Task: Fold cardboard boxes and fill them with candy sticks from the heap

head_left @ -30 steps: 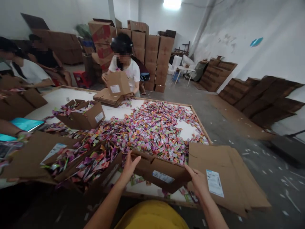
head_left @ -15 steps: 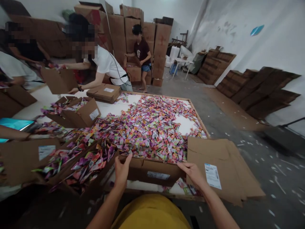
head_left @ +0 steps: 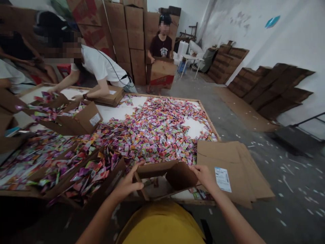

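A brown cardboard box [head_left: 181,176] stands open at the table's near edge, between my two hands. Its top faces me, and a few packets and some white surface show inside. My left hand [head_left: 128,184] grips its left end, with the thumb toward the near side and the fingers behind the wall. At the upper right corner, my right hand [head_left: 203,174] pinches the box's edge. Small colourful packets [head_left: 162,135] lie heaped just beyond it. To the left stands a carton filled with packets [head_left: 93,176], close to my left hand.
Flat cardboard with a label [head_left: 223,169] is stacked at the right, beside my right hand. A co-worker in white [head_left: 101,64] leans over filled boxes [head_left: 81,118] at the far left. Another person [head_left: 161,47] holds a large carton [head_left: 162,73] behind the table.
The flattened-looking box between my hands has opened into a rectangular frame. The co-worker in white has lowered a box to the table. The person behind has turned, now holding a carton.
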`<action>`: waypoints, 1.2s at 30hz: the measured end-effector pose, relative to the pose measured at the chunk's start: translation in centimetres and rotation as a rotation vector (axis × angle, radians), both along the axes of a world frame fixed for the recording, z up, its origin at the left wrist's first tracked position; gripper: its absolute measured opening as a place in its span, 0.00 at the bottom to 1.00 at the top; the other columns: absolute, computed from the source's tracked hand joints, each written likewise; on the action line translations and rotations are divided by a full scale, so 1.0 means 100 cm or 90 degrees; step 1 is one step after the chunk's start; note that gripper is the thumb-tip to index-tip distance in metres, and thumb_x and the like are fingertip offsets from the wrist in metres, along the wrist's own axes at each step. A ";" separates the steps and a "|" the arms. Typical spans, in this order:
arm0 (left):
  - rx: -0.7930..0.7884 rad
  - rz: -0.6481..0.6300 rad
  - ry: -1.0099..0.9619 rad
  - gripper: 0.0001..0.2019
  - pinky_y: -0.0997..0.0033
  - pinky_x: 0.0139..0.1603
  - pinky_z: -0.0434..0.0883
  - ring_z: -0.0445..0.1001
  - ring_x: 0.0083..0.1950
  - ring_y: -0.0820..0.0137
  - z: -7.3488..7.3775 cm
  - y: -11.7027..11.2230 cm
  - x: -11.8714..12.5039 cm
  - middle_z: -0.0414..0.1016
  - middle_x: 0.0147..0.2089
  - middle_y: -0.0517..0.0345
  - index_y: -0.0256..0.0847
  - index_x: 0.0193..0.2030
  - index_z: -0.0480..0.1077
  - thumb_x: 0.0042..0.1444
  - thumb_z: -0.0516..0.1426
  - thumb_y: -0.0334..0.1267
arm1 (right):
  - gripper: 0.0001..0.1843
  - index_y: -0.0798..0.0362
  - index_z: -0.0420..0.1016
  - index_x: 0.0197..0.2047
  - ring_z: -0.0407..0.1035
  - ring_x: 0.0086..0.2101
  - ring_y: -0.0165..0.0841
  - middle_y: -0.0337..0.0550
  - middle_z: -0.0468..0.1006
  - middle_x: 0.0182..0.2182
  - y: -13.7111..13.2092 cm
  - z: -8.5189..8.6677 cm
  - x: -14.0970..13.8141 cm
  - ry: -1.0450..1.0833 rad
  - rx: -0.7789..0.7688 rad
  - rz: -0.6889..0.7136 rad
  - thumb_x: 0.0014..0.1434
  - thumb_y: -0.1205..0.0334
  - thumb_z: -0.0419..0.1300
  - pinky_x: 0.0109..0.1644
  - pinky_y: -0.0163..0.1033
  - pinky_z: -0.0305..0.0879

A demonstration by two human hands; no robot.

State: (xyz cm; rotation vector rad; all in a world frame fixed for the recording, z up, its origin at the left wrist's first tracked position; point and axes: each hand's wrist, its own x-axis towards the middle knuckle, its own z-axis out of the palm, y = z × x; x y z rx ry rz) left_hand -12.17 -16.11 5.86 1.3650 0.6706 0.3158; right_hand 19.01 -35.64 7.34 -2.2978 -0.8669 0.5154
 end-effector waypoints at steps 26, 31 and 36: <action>0.392 -0.022 -0.031 0.22 0.50 0.66 0.61 0.65 0.64 0.58 -0.078 -0.014 -0.002 0.70 0.61 0.45 0.42 0.58 0.69 0.56 0.55 0.34 | 0.44 0.50 0.62 0.66 0.59 0.60 0.46 0.53 0.69 0.60 -0.012 0.011 -0.062 -0.147 0.048 0.559 0.52 0.36 0.63 0.64 0.54 0.57; 0.352 -0.150 0.089 0.34 0.46 0.72 0.50 0.48 0.74 0.55 -0.062 -0.013 -0.015 0.51 0.73 0.44 0.43 0.70 0.54 0.58 0.58 0.43 | 0.29 0.45 0.62 0.66 0.59 0.61 0.43 0.50 0.67 0.61 -0.001 -0.007 -0.044 -0.133 0.099 0.544 0.64 0.50 0.57 0.65 0.53 0.56; 0.470 -0.096 0.051 0.33 0.45 0.70 0.54 0.52 0.72 0.57 -0.074 -0.033 0.010 0.53 0.71 0.46 0.49 0.69 0.56 0.57 0.54 0.29 | 0.45 0.45 0.55 0.69 0.62 0.60 0.47 0.50 0.66 0.62 0.004 -0.044 -0.018 -0.053 0.063 0.211 0.51 0.55 0.69 0.64 0.55 0.59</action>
